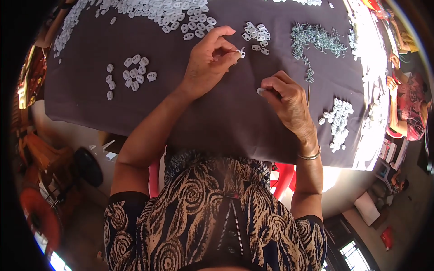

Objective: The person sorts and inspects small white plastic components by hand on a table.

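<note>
Above the dark tablecloth, my left hand pinches a small white plastic piece with holes between thumb and fingertip. A thin short bit, which looks like a spring, sticks up from it. My right hand, lower and to the right, grips another small white plastic piece at its fingertips. Just beyond the hands lies a small cluster of white holed pieces. To its right is a heap of small grey-green metal springs.
A big heap of white oval two-holed pieces covers the far left. Near the left lies a small group of white pieces. White pieces are piled at the right, near a thin stick. Another person sits beyond the right edge.
</note>
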A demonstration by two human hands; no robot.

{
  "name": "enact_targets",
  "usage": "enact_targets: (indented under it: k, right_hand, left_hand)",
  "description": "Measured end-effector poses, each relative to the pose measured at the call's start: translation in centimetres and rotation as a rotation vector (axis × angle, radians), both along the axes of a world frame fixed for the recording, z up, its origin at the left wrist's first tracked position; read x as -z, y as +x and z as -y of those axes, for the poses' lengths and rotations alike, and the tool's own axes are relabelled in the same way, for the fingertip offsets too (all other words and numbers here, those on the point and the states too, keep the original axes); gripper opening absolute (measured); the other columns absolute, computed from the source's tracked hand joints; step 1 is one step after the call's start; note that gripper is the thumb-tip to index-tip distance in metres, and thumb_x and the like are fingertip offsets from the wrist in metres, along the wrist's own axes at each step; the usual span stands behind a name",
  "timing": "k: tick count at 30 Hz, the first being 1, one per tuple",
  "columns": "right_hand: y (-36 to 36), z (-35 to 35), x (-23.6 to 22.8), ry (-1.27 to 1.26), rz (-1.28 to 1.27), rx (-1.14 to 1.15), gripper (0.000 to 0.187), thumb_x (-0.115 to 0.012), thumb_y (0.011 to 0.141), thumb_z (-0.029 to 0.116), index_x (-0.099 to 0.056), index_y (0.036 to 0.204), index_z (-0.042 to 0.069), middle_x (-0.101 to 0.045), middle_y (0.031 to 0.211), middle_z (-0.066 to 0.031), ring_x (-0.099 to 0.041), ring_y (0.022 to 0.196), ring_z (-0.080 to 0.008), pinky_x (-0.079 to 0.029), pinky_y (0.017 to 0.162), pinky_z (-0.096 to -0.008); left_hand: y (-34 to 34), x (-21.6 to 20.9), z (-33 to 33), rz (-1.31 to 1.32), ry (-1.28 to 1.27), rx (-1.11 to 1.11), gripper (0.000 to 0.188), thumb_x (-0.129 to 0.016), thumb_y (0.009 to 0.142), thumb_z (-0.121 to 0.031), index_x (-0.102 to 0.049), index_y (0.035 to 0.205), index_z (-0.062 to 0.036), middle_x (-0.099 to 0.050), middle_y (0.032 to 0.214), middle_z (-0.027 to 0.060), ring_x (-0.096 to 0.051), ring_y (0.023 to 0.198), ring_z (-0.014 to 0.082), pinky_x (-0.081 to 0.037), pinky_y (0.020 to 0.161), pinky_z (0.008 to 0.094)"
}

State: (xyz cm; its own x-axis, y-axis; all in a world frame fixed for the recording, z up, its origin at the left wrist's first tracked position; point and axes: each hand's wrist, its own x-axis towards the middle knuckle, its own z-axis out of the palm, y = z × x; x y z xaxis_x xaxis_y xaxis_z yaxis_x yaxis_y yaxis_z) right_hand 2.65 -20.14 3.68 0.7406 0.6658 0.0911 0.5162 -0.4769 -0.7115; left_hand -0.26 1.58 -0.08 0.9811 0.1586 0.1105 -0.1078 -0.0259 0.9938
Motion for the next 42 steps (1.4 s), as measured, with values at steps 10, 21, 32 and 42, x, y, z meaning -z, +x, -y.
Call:
enact_targets:
  k: [10,21,32,42]
  right_hand:
    - [0.2,-1.6,0.6,-0.103,0.365,-0.084,0.013,-0.063,0.074,-0.006,-0.059,0.082,0.002,-0.058,0.077,-0.0057,-0.059,0.067,-0.0217,-0.047,0.06,-0.0294]
    - [2.4,-2.5,0.4,0.105,0.096,0.024,0.015,-0.067,0.076,-0.005,-0.062,0.088,0.002,-0.059,0.086,-0.0058,-0.058,0.07,-0.0165,-0.046,0.061,-0.0287]
    - [1.5,-2.5,1.3,0.138,0.09,-0.016,0.015,-0.069,0.077,-0.003,-0.06,0.087,0.003,-0.059,0.079,-0.0028,-0.055,0.065,-0.0127,-0.043,0.059,-0.0247]
    - [4.6,-5.0,1.4,0.567,-0.585,0.114,0.008,-0.061,0.087,0.003,-0.065,0.094,0.002,-0.061,0.08,-0.0009,-0.05,0.065,-0.0059,-0.042,0.058,-0.0205]
  left_hand:
    - [-0.1,-0.1,0.3,0.014,0.019,0.016,0.041,-0.065,0.083,0.0,-0.049,0.12,-0.0039,-0.059,0.078,-0.0019,-0.051,0.067,0.0015,-0.043,0.06,0.0176]
    - [0.0,-0.1,-0.3,0.024,-0.037,-0.031,0.038,-0.064,0.083,0.002,-0.05,0.118,-0.0039,-0.059,0.08,0.0004,-0.054,0.07,0.0035,-0.045,0.062,0.0188]
    - [-0.2,0.1,-0.1,0.025,-0.013,0.009,0.039,-0.064,0.085,0.002,-0.049,0.121,-0.0043,-0.058,0.081,-0.0024,-0.051,0.07,0.0014,-0.042,0.061,0.0162]
    - [0.0,0.0,0.0,0.021,-0.007,0.063,0.04,-0.063,0.083,0.003,-0.047,0.119,-0.0051,-0.059,0.075,-0.001,-0.053,0.068,0.0023,-0.044,0.061,0.0183]
